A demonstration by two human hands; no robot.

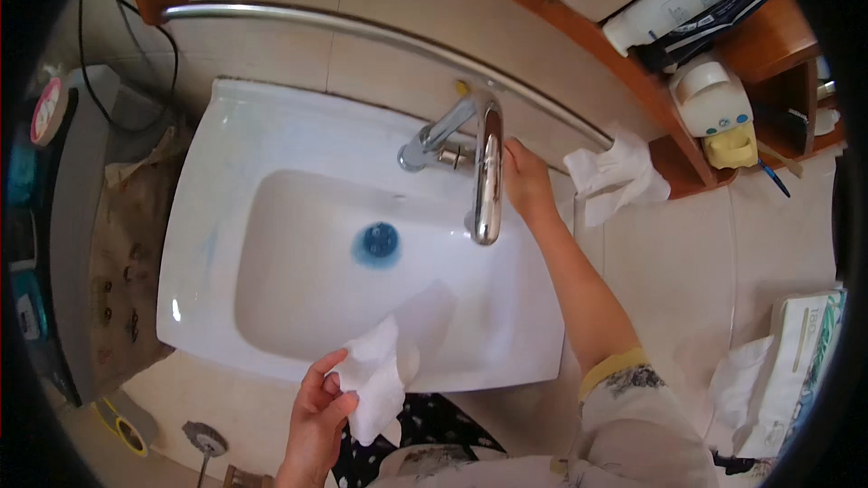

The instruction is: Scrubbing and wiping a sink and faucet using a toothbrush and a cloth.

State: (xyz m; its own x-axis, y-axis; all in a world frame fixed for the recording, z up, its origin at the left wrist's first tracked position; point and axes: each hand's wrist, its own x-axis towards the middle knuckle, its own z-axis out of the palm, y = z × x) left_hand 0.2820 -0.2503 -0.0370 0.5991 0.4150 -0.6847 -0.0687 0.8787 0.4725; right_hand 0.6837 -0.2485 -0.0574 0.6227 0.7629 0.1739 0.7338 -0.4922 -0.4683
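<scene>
A crumpled white tissue (pixel 373 379) is pinched between the thumb and fingers of my left hand (pixel 319 407), over the front rim of the white ceramic washbasin (pixel 196 251). My right hand (pixel 527 179) is at the back right of the basin, just beyond the chrome faucet (pixel 489 169). The spout partly covers its fingers, so I cannot tell whether they grip anything. Inside the bowl, bluish liquid surrounds the dark drain (pixel 380 239). No stream shows below the spout. Faint blue smears mark the basin's left ledge.
A chrome rail (pixel 271 11) runs along the tiled wall behind the faucet. White tissue (pixel 617 176) hangs at its right end. Wooden shelving (pixel 766 61) holds tubes and a dispenser (pixel 712 98). A tissue pack (pixel 786 366) is at right; a grey cabinet (pixel 78 230) borders the left.
</scene>
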